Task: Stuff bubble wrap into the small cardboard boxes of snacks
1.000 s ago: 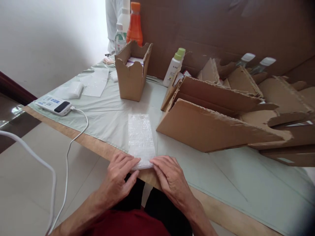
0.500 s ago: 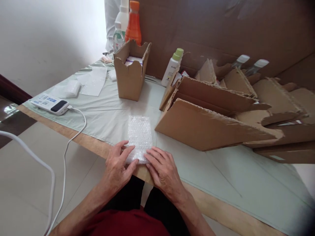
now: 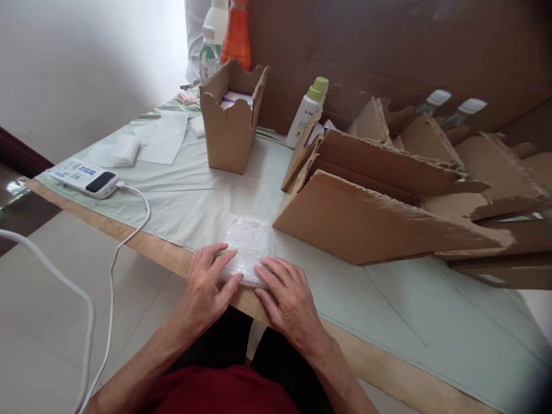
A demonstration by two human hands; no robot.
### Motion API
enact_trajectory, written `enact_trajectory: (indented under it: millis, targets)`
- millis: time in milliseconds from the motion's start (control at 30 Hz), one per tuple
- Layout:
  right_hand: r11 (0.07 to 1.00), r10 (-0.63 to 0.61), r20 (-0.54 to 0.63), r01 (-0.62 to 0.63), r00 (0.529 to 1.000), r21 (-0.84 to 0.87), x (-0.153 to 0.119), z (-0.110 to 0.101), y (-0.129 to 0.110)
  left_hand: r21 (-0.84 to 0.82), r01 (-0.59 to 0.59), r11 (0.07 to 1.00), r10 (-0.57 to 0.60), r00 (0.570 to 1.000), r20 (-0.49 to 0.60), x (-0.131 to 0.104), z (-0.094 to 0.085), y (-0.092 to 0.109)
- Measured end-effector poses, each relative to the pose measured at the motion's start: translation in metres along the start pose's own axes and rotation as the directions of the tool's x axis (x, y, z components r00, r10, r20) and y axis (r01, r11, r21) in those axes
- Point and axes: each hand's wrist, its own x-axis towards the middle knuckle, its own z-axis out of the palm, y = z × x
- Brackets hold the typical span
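**Bubble wrap at the counter's near edge**

Closest to me was my own red top. Just past it my two hands stood apart from each other, the left on one side and the right on the other. Their fingers were loosely spread and touched the near part of the bubble wrap, thumbs away from the index fingers, neither clamped on it. The wrap lay flat on the green cloth between them.

Further off to my left, a white cable ran up to a power bank. To my right stood a slanted cardboard organizer. Beyond the wrap was a small cardboard box, with a thin plastic sheet to its left. A green-capped bottle leaned near the organizer. Farthest back were an orange bottle and a brown cardboard wall.
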Motion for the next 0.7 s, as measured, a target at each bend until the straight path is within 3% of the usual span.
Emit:
enact_trajectory:
  millis: [133,233,300,400,500,567,633,700]
  targets:
    - [0.987,0.075,0.029,-0.078,0.997,0.143,0.002,-0.007,-0.002,-0.083,-0.034,0.996,0.039,0.997,0.068,-0.009,-0.01,0.004]
    - [0.983,0.131,-0.018,-0.127,0.991,0.13,-0.002,-0.009,-0.005,-0.044,-0.007,0.999,0.011,0.996,0.089,0.001,-0.003,0.0]
    - [0.993,0.112,-0.09,-0.109,0.99,0.034,-0.002,-0.006,-0.006,0.031,0.016,0.999,-0.018,0.998,0.059,0.013,0.006,-0.005]
    - [0.997,0.041,-0.049,-0.044,0.998,-0.068,0.006,0.002,-0.003,0.072,0.065,0.995,-0.062,0.997,-0.046,0.023,0.014,-0.007]
    - [0.995,0.102,-0.024,-0.102,0.995,0.004,0.018,0.004,0.001,-0.119,0.202,0.972,-0.216,0.968,-0.129,0.012,0.006,0.001]
    - [0.97,0.211,-0.045,-0.204,0.976,0.131,0.022,0.0,0.001,-0.364,0.365,0.857,-0.404,0.914,-0.033,-0.001,-0.004,0.009]
    - [0.922,0.296,-0.009,-0.282,0.955,0.266,0.02,-0.008,-0.005,-0.587,0.523,0.618,-0.524,0.831,0.189,-0.012,-0.012,0.017]
    - [0.865,0.306,0.094,-0.318,0.947,0.387,0.011,-0.016,-0.014,-0.703,0.611,0.364,-0.531,0.756,0.382,-0.016,-0.014,0.023]
